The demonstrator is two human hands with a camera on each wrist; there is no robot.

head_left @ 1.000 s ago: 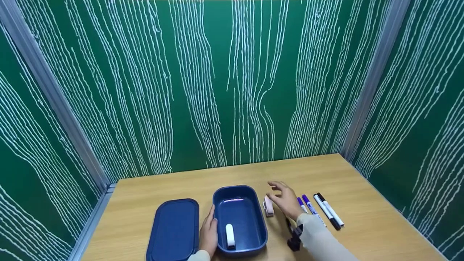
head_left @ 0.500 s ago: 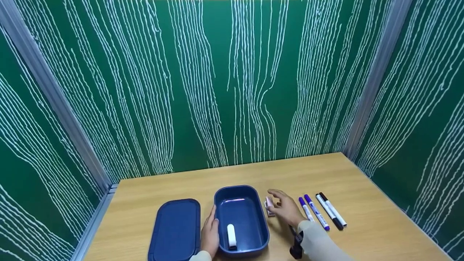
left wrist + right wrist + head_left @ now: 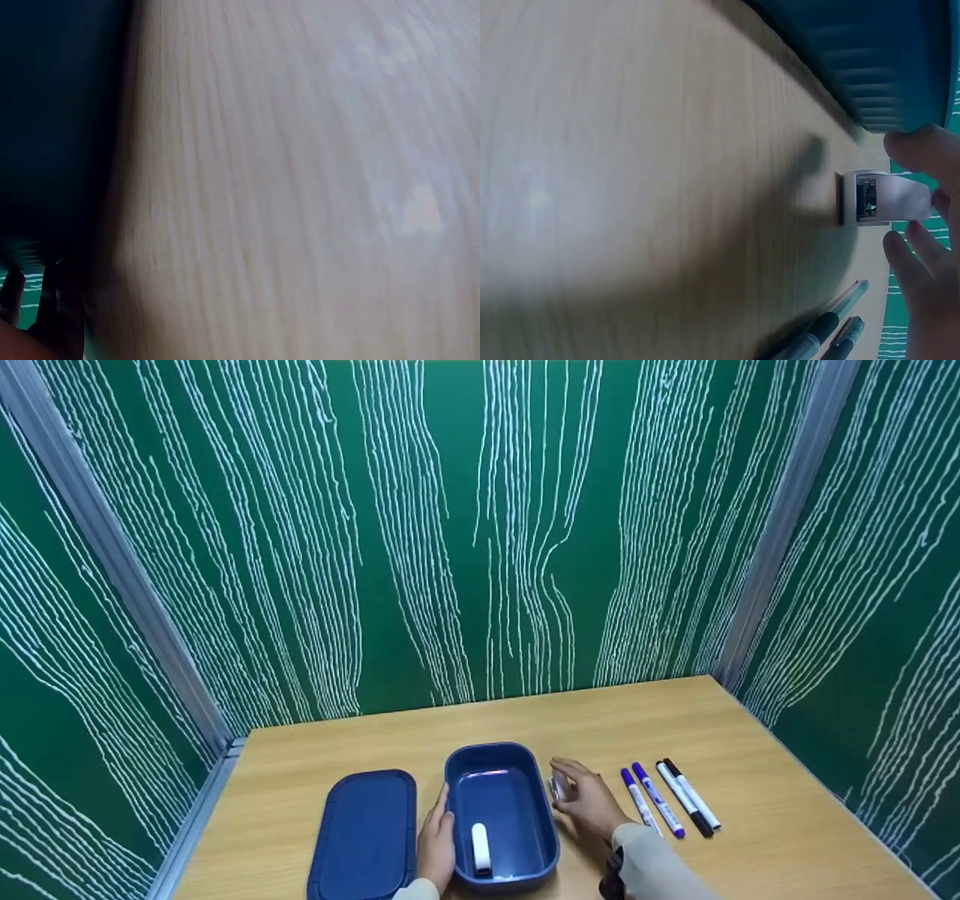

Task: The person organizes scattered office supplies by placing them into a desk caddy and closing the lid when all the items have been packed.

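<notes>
My left hand (image 3: 435,844) rests with straight fingers along the left outer wall of the blue box (image 3: 551,817). Inside that box, near its front, lies a white stapler (image 3: 481,847). Just right of the box, my right hand (image 3: 594,804) reaches around a small pale pink stapler (image 3: 904,197) standing on the table. The right wrist view shows the thumb on one side and bent fingers on the other, with gaps between them and the stapler's sides. From the head, the hand partly covers this stapler.
A blue lid (image 3: 365,832) lies left of the box. On the right of the wooden table (image 3: 480,721) lie purple-capped markers (image 3: 658,801) and black-and-white markers (image 3: 688,802). Green walls (image 3: 525,547) with white lines stand at the back and sides.
My right hand has come down closer around the pink stapler, its thumb and fingers now on either side. The left hand stays against the box.
</notes>
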